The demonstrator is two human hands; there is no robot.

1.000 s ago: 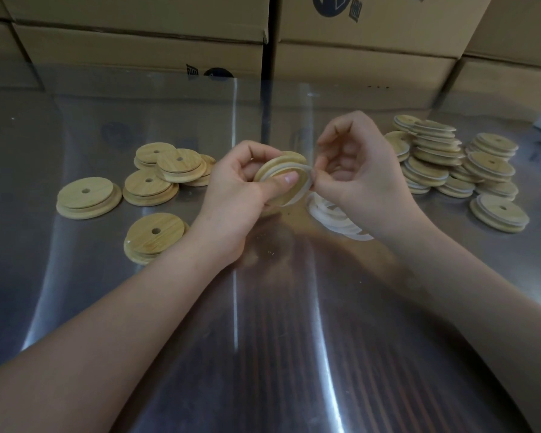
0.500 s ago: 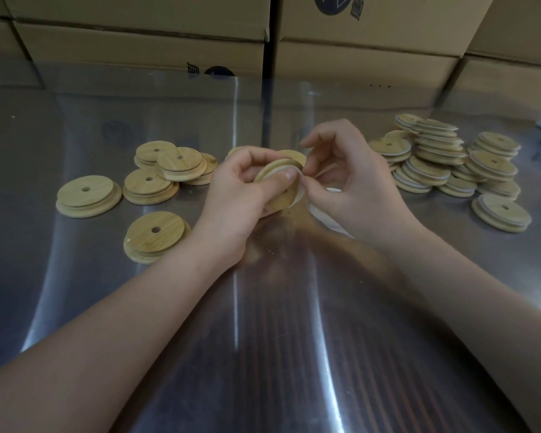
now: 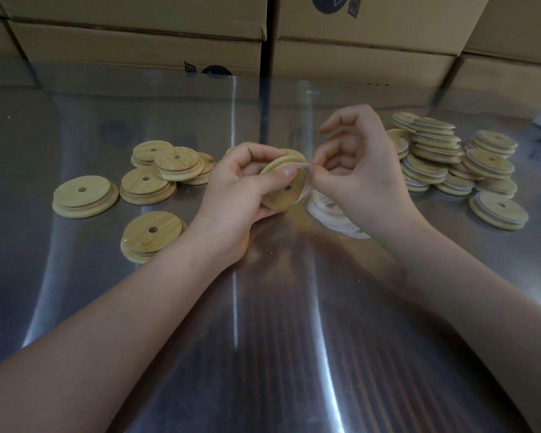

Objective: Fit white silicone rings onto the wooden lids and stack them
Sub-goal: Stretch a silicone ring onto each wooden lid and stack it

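Mid-frame, the left hand (image 3: 238, 189) grips 1 lid (image 3: 286, 187) while the right hand (image 3: 356, 173) pinches a ring (image 3: 306, 165) onto its rim. Ringed lids (image 3: 434, 157) are stacked at the right; bare lids (image 3: 147, 182) wait at the left.

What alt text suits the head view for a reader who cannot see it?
The left hand grips a wooden lid on edge while the right hand pinches a white silicone ring at its rim, above a metal table. Bare lids lie to the left, ringed lids stacked to the right, cardboard boxes behind.
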